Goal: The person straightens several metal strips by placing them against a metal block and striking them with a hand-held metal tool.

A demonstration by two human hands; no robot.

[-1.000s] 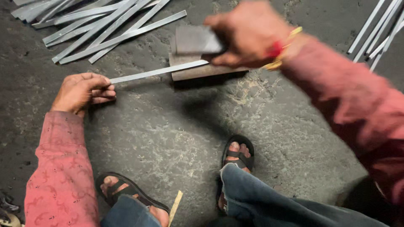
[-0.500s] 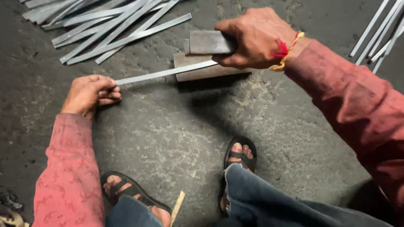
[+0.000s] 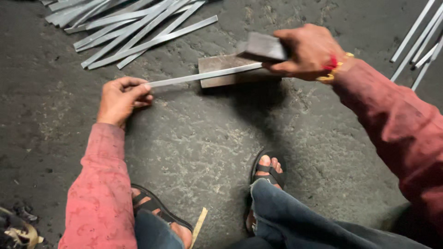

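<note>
Thin flat metal strip (image 3: 203, 75) lies across a rusty steel block (image 3: 230, 70) on the concrete floor (image 3: 198, 138), far end resting on the block's top, near end sticking out left toward the body. Left hand (image 3: 121, 97) is pinched shut on that near end, thumb and fingers clamped, strip held almost level.

Right hand (image 3: 307, 50) is wrapped tight around a heavy grey metal block (image 3: 263, 46), used like a hammer head, its lower edge just above or touching the strip where the strip meets the steel block; contact can't be confirmed. Red thread and yellow band on that wrist.

Change: a second ago the right hand was raised and motion-blurred above the block; half a second ago it had come down close; now it sits low and sharp over the strip. Reads as the bottom of a strike, so the strip is likely mid-flattening, judging only by pose. Left hand and strip have barely shifted.

Around: pile of similar strips (image 3: 134, 27) top left, well apart from the block. More strips (image 3: 417, 41) at the top right edge. Two sandalled feet, left foot (image 3: 157, 214), right foot (image 3: 267, 170), near the bottom; small pale sliver (image 3: 199, 226) by the left foot. Pink sleeves, blue jeans. Dark debris bottom left corner.
</note>
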